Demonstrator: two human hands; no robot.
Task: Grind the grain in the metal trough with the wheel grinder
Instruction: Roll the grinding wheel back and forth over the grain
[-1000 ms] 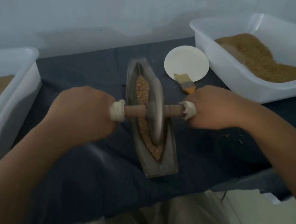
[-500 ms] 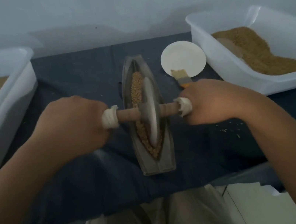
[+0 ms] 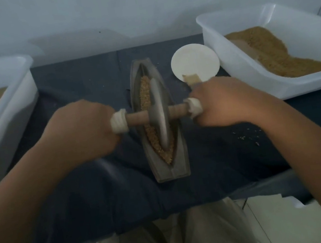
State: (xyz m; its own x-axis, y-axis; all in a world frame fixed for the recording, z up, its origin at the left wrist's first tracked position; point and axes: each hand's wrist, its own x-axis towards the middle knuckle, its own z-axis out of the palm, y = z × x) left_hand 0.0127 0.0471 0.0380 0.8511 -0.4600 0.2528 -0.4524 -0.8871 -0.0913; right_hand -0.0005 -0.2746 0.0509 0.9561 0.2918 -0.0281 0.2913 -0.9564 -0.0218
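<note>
A boat-shaped metal trough (image 3: 180, 166) lies lengthwise on the dark cloth in the middle. Brown grain (image 3: 144, 94) lines its groove. The wheel grinder (image 3: 160, 115) stands upright in the groove at about mid-length, its wooden axle crossing the trough. My left hand (image 3: 82, 131) grips the cloth-wrapped left end of the axle. My right hand (image 3: 225, 100) grips the wrapped right end. The fingers and the axle tips are hidden inside both fists.
A white tub (image 3: 1, 117) of grain stands at the left and another white tub (image 3: 253, 77) of grain at the right. A round white dish (image 3: 194, 61) and a small brush (image 3: 191, 78) lie behind my right hand. Loose grains (image 3: 246, 137) dot the dark cloth (image 3: 103, 193).
The wheel has rolled away from me along the trough, from nearer the close end to about mid-length. Both hands moved forward with the axle.
</note>
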